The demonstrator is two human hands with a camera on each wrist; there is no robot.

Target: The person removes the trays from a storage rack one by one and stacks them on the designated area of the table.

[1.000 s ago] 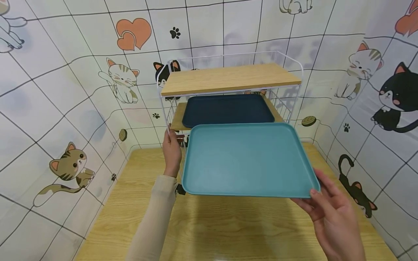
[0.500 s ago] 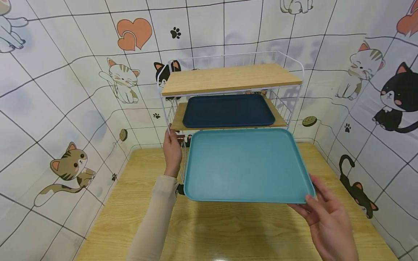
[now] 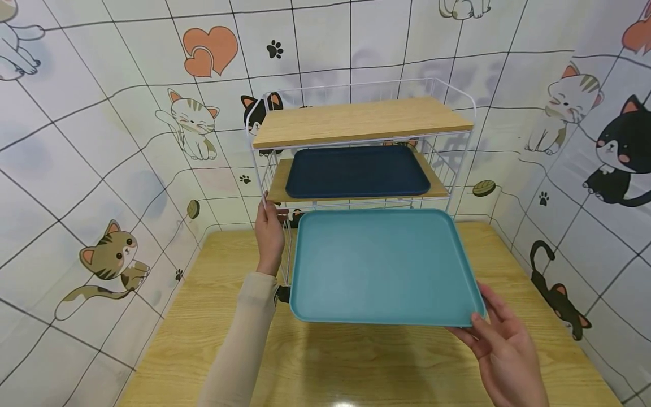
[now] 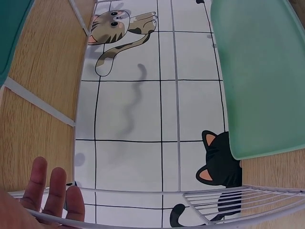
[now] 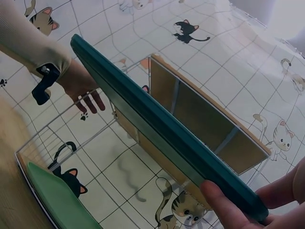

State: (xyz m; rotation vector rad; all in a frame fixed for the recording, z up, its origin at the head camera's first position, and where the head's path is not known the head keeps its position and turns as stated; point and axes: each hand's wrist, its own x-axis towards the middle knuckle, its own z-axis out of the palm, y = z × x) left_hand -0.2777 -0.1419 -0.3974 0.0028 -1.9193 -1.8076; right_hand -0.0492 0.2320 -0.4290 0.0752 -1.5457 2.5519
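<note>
My right hand [image 3: 508, 347] pinches the near right corner of a teal tray [image 3: 381, 265], thumb on top and fingers beneath. The tray is held above the table, in front of the shelf rack, and bears nothing. At the rack's left side, my left hand [image 3: 269, 234] grips the white wire frame [image 4: 128, 192], fingers wrapped past the wire. A navy tray [image 3: 356, 172] lies on the middle wooden shelf [image 3: 277, 183]. The wrist views show a green tray [image 4: 267, 76] on the bottom shelf; the teal tray hides it in the head view.
The rack's wooden top shelf [image 3: 361, 120] spans above the navy tray. Under the rack and in front of it runs a wood-grain table [image 3: 203, 339]. Tiled walls with cat pictures [image 3: 114, 251] close in the back and both sides.
The teal tray and my right hand have moved down and slightly toward me, uncovering the middle shelf's front edge. My left hand stays on the frame.
</note>
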